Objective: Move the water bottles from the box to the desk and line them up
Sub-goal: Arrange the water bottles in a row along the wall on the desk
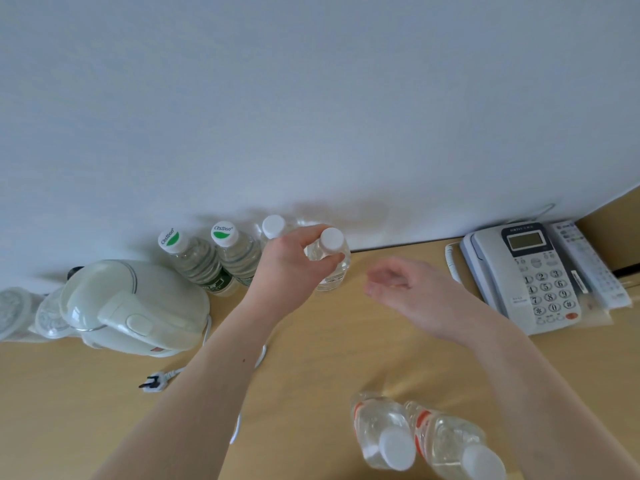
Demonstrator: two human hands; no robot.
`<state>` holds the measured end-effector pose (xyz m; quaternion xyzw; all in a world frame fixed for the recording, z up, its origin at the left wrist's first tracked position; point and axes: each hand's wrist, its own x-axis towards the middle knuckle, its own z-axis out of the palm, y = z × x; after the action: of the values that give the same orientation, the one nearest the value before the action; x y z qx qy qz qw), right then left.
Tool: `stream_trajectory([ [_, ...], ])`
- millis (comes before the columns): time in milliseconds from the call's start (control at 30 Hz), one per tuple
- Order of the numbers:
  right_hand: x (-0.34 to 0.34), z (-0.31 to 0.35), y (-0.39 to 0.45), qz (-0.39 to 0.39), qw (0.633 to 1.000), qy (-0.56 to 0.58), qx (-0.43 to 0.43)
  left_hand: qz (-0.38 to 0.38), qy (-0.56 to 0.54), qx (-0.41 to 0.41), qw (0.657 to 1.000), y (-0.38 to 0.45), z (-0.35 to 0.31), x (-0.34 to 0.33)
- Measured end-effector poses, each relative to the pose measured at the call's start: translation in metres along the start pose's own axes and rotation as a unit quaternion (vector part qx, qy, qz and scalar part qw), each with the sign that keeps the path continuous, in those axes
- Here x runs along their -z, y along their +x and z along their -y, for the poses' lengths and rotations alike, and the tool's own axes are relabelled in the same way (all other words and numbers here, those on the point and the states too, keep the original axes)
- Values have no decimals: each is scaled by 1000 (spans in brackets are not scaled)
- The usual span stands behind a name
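Left hand (289, 261) fingers curled round neck of clear, white-capped bottle (331, 259), upright on desk (311, 358); right hand (408, 292) loosely open, empty.

Six clear, seemingly upright water bottles (330, 258) on desk (311, 358)

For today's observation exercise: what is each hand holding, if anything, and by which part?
The left hand grips a white-capped water bottle at its shoulder, just below the cap, standing by the wall. The right hand holds nothing.
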<state>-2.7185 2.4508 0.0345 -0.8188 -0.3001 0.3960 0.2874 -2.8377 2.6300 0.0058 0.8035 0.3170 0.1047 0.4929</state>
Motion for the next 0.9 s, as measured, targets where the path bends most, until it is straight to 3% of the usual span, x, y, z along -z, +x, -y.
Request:
stream_trajectory([
  [600, -9, 2, 4, 13, 1000, -3, -6, -23, 42, -1, 999, 9, -14, -9],
  [900, -14, 11, 6, -32, 999, -1, 9, -40, 94, -26, 994, 2, -17, -12],
])
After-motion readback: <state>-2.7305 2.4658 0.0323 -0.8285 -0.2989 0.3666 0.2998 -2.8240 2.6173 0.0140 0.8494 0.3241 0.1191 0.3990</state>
